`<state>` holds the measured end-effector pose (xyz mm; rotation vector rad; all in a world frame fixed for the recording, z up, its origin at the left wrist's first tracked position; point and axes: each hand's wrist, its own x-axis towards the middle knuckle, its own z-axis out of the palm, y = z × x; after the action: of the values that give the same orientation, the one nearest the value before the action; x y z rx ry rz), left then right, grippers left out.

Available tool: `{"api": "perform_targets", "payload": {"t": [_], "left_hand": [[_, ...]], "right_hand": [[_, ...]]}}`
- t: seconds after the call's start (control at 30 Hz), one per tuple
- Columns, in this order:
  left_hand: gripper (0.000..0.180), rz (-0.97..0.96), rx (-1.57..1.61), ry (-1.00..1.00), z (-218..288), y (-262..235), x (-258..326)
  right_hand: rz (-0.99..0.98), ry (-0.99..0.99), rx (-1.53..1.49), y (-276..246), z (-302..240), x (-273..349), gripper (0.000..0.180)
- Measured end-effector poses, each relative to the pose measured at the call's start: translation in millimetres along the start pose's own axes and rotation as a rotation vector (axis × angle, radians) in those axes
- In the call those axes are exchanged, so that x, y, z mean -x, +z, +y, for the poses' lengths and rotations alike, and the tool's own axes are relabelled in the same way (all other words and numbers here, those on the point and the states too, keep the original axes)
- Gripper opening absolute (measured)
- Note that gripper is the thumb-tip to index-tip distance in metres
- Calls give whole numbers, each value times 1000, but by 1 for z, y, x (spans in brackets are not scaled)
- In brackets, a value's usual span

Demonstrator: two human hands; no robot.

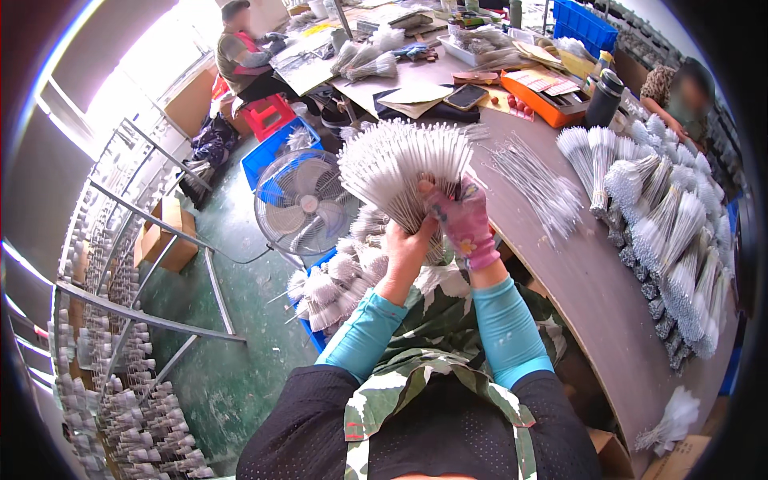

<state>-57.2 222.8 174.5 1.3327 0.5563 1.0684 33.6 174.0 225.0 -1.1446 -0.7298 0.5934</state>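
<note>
A large fanned bundle of thin wire brushes (400, 164) with white bristle heads stands upright before my body, heads up and stems down. My left hand (410, 252) is bare and closed round the stems low on the bundle. Higher, my right hand (466, 224), in a pink flowered glove with bare fingertips, grips the bundle's right side. Just right of it, loose brushes of the same kind (540, 184) lie spread on the table. Below and left of my hands, more brush bundles (332, 292) fill a blue crate (318, 336); my arms hide part of it.
A standing fan (307, 200) is close at left, beside a metal frame (152, 312). Brush bundles (672, 216) are piled on the table (596, 296) at right. Farther back are a phone (466, 97), an orange box (544, 96), a dark flask (605, 98) and two other people.
</note>
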Motion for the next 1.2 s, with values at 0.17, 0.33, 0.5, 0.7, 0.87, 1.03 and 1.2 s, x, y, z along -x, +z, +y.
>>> {"api": "perform_targets", "payload": {"t": [0.17,0.33,0.5,0.7,0.87,1.03,1.2], "left_hand": [[14,-3,201,-114,-3,5,0],[14,57,164,-56,-7,9,3],[18,38,3,18,-20,7,3],[26,-191,-184,-22,-20,-8,-2],[24,-300,-115,-73,-11,-8,7],[32,-293,127,-59,-33,-8,10],[33,-314,21,-28,-36,-7,1]], "right_hand": [[286,-72,-105,-12,11,-5,19],[349,-6,-107,-17,11,1,23],[247,-152,-111,-13,16,6,24],[205,-139,243,-17,22,5,22],[369,-79,-97,-17,14,23,18],[312,-110,6,-27,16,29,18],[179,-295,320,-30,19,18,24]]}}
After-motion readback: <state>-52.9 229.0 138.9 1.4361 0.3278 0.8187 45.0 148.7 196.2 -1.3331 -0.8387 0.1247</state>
